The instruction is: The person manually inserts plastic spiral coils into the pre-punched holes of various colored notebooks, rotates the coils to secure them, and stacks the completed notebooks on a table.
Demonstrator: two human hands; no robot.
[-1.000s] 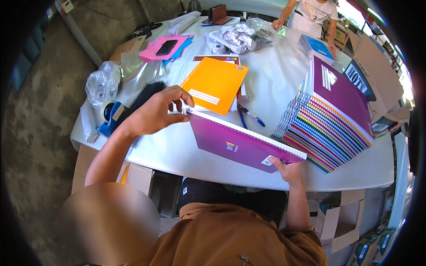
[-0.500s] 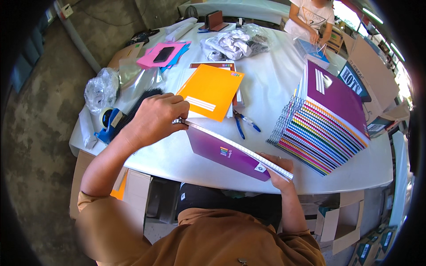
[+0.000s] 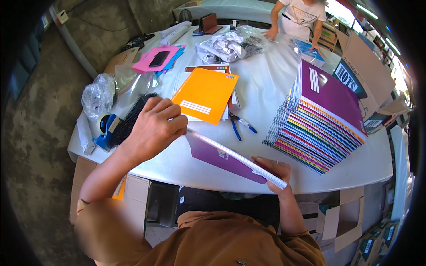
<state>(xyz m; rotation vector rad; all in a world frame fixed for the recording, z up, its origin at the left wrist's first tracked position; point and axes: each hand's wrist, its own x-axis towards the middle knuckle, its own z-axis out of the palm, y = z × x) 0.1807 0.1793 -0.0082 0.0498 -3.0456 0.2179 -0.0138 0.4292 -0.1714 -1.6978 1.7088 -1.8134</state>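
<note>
A purple-covered notebook (image 3: 211, 153) is tilted in front of me, its pale spine edge, lined with small holes, turned upward. My right hand (image 3: 277, 172) grips its lower right end, with the thumb on top. At the upper left end, my left hand (image 3: 160, 126) is closed, fingers curled; what they pinch is hidden behind them. Beyond the notebook lies an orange notebook (image 3: 206, 95) on other books. Blue-handled pliers (image 3: 237, 126) rest just right of that pile. Black coils (image 3: 133, 119) lie behind my left hand.
To the right stands a tall stack of spiral notebooks (image 3: 328, 119). A blue tape dispenser (image 3: 107, 133) and clear plastic (image 3: 97, 95) are at left. A phone (image 3: 159, 59) lies on coloured sheets. Across the table, a person (image 3: 304, 20) stands by a blue book (image 3: 308, 51). Open cartons flank the table.
My left hand has turned slightly and dropped a little, and the notebook tips so less cover shows. The other person's hands have spread apart, one moving left off the blue book.
</note>
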